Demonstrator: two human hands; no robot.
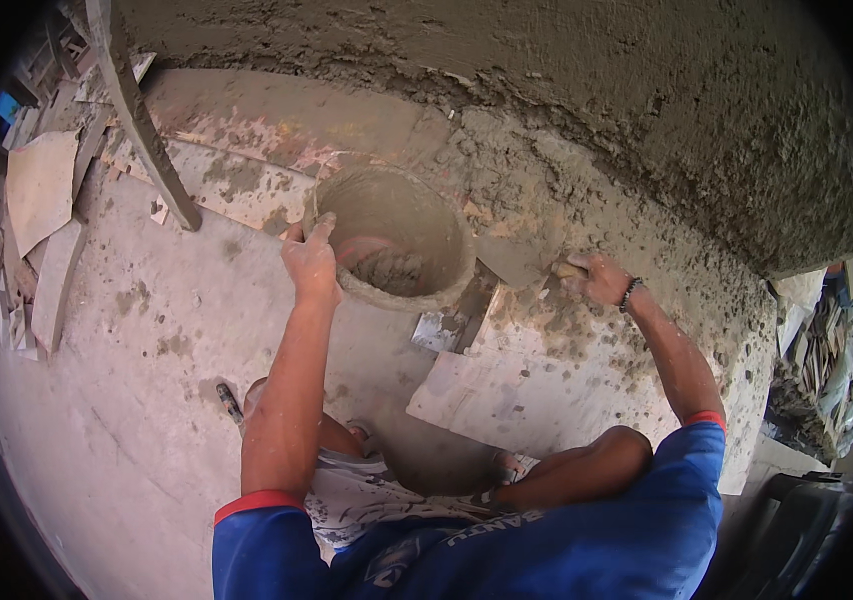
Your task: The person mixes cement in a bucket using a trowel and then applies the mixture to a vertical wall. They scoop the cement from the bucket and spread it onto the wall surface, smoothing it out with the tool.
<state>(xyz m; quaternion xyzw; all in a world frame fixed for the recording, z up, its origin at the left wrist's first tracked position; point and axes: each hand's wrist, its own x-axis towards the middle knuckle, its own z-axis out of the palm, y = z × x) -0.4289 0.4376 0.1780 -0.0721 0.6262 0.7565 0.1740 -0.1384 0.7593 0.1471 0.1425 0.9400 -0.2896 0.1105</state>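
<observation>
A mortar-caked bucket [434,222] is tilted on the floor with its mouth toward me. Some wet grey mortar [394,272] lies in its bottom. My left hand [313,258] grips the bucket's left rim, thumb and fingers closed over the edge. To the right of the bucket, my right hand [599,278] is wrapped round the handle of a trowel [513,260]. The trowel's flat, mortar-smeared blade points left, close beside the bucket's right rim. I cannot tell whether the blade touches the rim.
A rough, mortar-covered wall [647,90] runs along the far side. Mortar-spattered boards [507,385] lie on the floor. A wooden post [137,120] leans at the left, near stacked board offcuts [42,190]. Bagged debris [832,350] and a black case [797,535] stand at the right.
</observation>
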